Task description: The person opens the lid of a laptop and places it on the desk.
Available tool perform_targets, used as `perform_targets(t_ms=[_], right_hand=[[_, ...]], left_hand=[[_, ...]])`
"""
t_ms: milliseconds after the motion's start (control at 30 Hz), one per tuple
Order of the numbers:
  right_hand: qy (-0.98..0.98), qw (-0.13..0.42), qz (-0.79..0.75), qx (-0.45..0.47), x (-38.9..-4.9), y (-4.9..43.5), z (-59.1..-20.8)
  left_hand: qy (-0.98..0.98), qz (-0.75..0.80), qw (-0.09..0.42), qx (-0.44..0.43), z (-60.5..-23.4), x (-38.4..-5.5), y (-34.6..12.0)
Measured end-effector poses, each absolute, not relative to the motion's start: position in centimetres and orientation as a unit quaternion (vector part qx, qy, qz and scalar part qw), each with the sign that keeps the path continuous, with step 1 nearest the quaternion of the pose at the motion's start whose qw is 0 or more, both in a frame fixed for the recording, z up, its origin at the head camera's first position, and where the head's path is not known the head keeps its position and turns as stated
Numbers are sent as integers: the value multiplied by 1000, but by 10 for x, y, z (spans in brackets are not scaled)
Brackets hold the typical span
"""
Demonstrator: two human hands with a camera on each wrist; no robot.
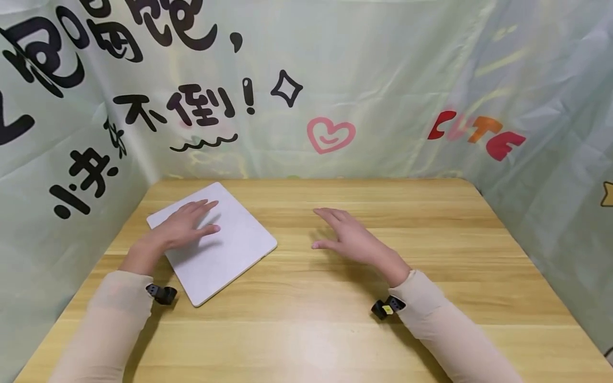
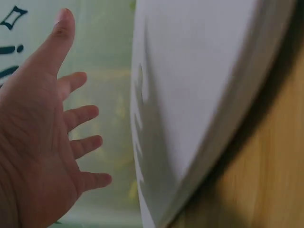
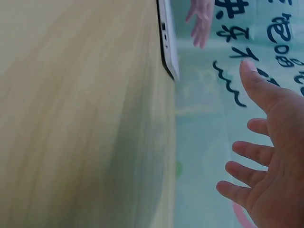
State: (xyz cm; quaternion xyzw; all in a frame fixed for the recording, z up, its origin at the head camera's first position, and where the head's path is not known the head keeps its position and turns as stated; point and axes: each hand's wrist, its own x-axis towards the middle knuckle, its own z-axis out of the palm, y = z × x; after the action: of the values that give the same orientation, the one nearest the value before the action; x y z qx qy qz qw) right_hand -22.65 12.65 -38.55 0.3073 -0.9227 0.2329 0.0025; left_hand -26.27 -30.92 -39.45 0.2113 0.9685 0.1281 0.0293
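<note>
A closed white laptop [image 1: 234,234] lies at an angle on the left half of the wooden table. Ports show along the edge of the laptop [image 3: 166,38] in the right wrist view. My left hand [image 1: 179,226] hovers over its left part, fingers extended and thumb spread, casting a shadow on the lid. In the left wrist view, a gap separates the left hand [image 2: 42,128] from the lid. To the right of the laptop, my right hand [image 1: 354,239] is held above the bare wood with fingers spread, holding nothing.
The wooden table [image 1: 306,330] reaches back to a pale green cloth [image 1: 392,80] hung around the left, back and right sides. Black characters and a pink heart [image 1: 330,135] are printed on it. Small black cameras sit at both wrists, the left camera [image 1: 162,294] near the laptop's edge.
</note>
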Motion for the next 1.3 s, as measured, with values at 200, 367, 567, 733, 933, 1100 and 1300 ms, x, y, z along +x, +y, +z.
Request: perform_targets(t_ms=[200, 367, 567, 733, 933, 1100, 1300], right_hand=[[-907, 5, 235, 349, -228, 96, -391], [-900, -19, 235, 366, -230, 77, -396], [-887, -46, 230, 397, -233, 51, -400], [-871, -43, 222, 436, -236, 28, -404], [-872, -56, 210, 439, -237, 17, -408], [-873, -56, 181, 450, -239, 11, -408], [-874, -50, 150, 459, -242, 4, -410]], left_hand=[[973, 117, 19, 197, -399, -269, -335], [977, 122, 20, 176, -404, -274, -349], [977, 124, 6, 171, -406, -276, -365], [982, 111, 2, 150, -401, -277, -381], [984, 109, 37, 135, -407, -290, -387], [983, 125, 58, 124, -414, -295, -387], [980, 154, 68, 110, -422, -297, -390]])
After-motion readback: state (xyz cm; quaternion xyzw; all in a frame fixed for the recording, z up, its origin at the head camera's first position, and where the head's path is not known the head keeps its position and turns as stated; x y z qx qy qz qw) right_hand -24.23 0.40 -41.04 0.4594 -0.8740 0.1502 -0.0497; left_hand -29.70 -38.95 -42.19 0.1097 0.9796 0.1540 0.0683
